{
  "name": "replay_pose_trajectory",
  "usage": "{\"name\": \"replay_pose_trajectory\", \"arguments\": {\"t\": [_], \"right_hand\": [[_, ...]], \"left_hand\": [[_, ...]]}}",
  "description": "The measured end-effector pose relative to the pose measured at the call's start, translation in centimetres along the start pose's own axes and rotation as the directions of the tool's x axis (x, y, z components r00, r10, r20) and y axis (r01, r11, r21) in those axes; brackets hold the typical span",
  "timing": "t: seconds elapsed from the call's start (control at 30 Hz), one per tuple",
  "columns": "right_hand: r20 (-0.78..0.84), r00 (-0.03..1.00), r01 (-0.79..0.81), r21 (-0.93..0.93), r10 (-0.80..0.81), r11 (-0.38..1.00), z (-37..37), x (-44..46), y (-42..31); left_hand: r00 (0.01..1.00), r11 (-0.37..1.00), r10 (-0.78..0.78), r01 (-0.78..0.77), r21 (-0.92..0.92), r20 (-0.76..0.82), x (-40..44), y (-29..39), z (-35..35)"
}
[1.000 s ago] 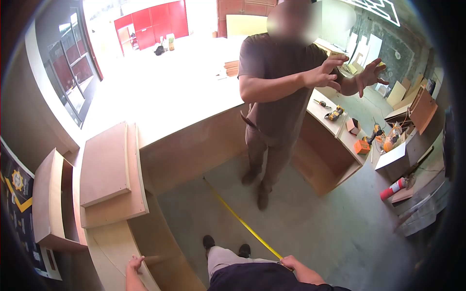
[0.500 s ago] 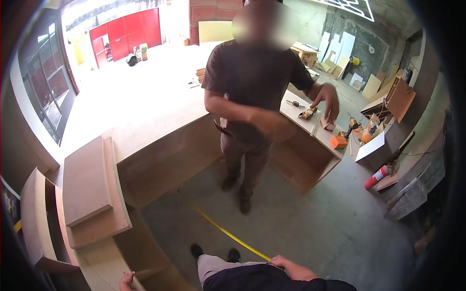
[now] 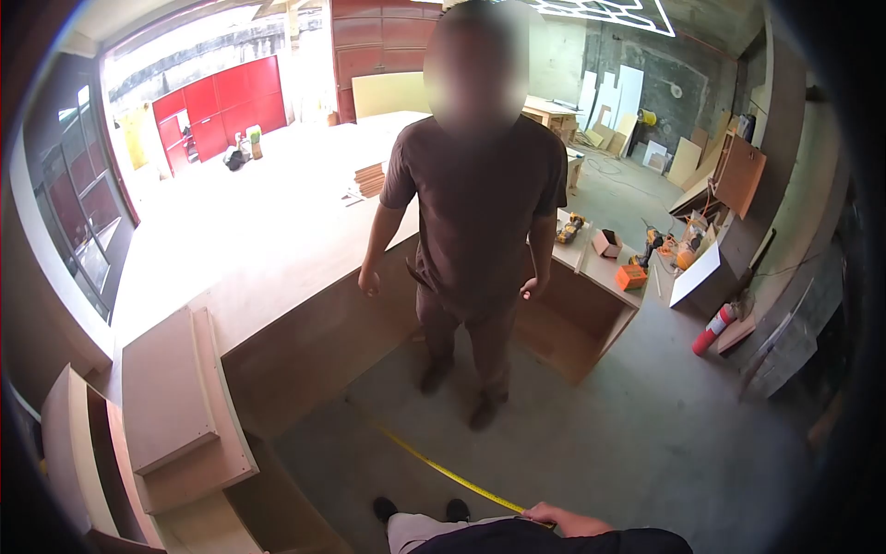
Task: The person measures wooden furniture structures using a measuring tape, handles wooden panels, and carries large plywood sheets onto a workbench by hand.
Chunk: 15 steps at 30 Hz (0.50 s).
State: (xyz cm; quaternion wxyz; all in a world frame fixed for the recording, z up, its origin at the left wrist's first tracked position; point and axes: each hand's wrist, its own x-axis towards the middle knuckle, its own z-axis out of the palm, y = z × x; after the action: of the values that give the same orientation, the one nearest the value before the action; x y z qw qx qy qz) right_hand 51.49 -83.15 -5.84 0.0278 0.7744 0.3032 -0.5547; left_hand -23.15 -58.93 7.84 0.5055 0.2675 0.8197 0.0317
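My right hand is closed at my waist around one end of a yellow tape measure. The extended blade slants away over the grey floor to the left and ends near the co-worker's feet. My left hand is out of the picture. At the lower left, a wooden cabinet with stacked panels stands beside me. Facing me is a co-worker in a dark T-shirt, both arms hanging down.
A long wooden counter runs behind the co-worker. On its right-hand section lie a power tool, a small open box and an orange box. A red fire extinguisher stands at the right, near leaning boards.
The co-worker has lowered both arms from a raised gesture to the sides. My left hand has left the view at the lower left. My right hand still holds the tape measure.
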Motion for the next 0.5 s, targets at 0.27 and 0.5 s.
{"name": "replay_pose_trajectory", "arguments": {"t": [0.27, 0.5], "right_hand": [[0.011, 0.999, -0.044, 0.012, 0.044, 0.999, -0.5, -0.3, -0.7], [-0.005, 0.993, -0.121, 0.075, 0.121, 0.99, -0.5, -0.8, -1.3]], "left_hand": [[1.0, 0.998, 0.026, -0.027, 0.048, 0.015, -1.1, 2.8, 0.6], [0.999, 0.995, 0.04, -0.041, 0.089, 0.017, -1.7, 4.9, 1.0]]}}
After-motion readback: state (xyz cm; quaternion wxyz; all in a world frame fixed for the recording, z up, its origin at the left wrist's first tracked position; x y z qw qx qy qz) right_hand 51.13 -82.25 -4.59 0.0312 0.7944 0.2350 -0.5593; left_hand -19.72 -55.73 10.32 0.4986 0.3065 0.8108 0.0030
